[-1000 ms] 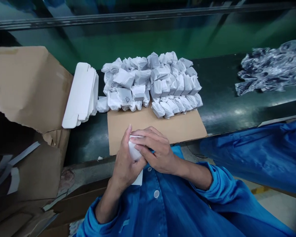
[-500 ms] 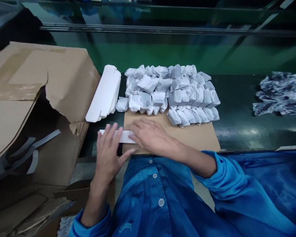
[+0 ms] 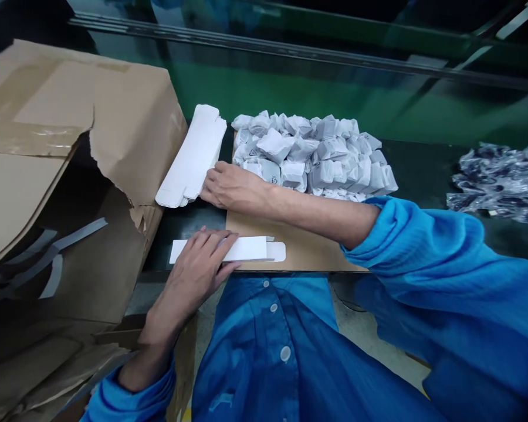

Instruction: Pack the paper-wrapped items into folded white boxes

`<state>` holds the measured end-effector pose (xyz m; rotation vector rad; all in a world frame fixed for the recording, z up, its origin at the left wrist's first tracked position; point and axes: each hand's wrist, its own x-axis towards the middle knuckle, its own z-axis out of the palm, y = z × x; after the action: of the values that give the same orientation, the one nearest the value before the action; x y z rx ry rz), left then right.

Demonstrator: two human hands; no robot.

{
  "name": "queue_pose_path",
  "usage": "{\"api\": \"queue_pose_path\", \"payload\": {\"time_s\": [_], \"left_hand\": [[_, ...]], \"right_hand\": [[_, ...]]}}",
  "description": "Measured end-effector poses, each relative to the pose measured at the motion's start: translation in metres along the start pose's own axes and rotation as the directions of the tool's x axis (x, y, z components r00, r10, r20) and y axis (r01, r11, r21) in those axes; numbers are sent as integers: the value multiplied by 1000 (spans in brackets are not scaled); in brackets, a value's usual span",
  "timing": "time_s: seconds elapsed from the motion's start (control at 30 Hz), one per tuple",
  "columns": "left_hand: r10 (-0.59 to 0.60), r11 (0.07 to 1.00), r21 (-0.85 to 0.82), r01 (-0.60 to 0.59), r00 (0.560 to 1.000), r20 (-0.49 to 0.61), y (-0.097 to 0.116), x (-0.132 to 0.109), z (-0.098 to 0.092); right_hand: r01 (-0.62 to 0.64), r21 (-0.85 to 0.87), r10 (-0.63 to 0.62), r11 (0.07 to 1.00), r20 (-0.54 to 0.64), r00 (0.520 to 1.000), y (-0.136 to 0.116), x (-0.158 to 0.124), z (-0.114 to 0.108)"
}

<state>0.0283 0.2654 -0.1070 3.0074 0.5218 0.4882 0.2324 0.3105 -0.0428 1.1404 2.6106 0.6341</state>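
A narrow white carton (image 3: 253, 249), folded into shape with an end flap (image 3: 277, 251) sticking out to the right, lies along the table's near edge. My left hand (image 3: 202, 255) is closed over it, fingers across its top and thumb at the near side. Farther forward, my right hand (image 3: 229, 186) is curled shut beside a stack of flat white cartons (image 3: 191, 155). Its fingertips are by the stack's right edge; what they hold, if anything, is hidden. Behind that hand are rows of small items in white wrapping (image 3: 290, 146), partly covered by my right forearm.
A large torn cardboard box (image 3: 136, 117) stands open at the left. Brown cardboard sheet (image 3: 299, 243) lies under the wrapped items. Clear plastic bags with dark contents (image 3: 501, 179) are heaped on the right of the dark table. A green panel (image 3: 334, 99) rises behind.
My right hand has left the white carton and moved forward to where a lone wrapped item lay by the flat stack. My left hand has settled over the carton, whose flap now shows.
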Motion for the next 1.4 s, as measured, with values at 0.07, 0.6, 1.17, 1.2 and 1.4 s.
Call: {"api": "queue_pose_path", "payload": {"time_s": [0.07, 0.6, 1.17, 1.2, 1.4], "left_hand": [[16, 1000, -22, -15, 1000, 21, 4, 3, -2], [186, 982, -24, -185, 964, 188, 30, 35, 1], [242, 950, -208, -231, 970, 26, 22, 34, 11], [242, 951, -203, -232, 970, 24, 23, 34, 11], [247, 954, -177, -242, 969, 4, 22, 31, 11]], "right_hand": [[25, -81, -23, 996, 17, 1000, -5, -3, -1], [-157, 355, 244, 922, -215, 946, -10, -65, -48], [-801, 447, 815, 398, 228, 532, -109, -176, -4], [-818, 427, 813, 386, 263, 520, -108, -175, -4], [-803, 510, 825, 307, 277, 492, -121, -181, -15]]}}
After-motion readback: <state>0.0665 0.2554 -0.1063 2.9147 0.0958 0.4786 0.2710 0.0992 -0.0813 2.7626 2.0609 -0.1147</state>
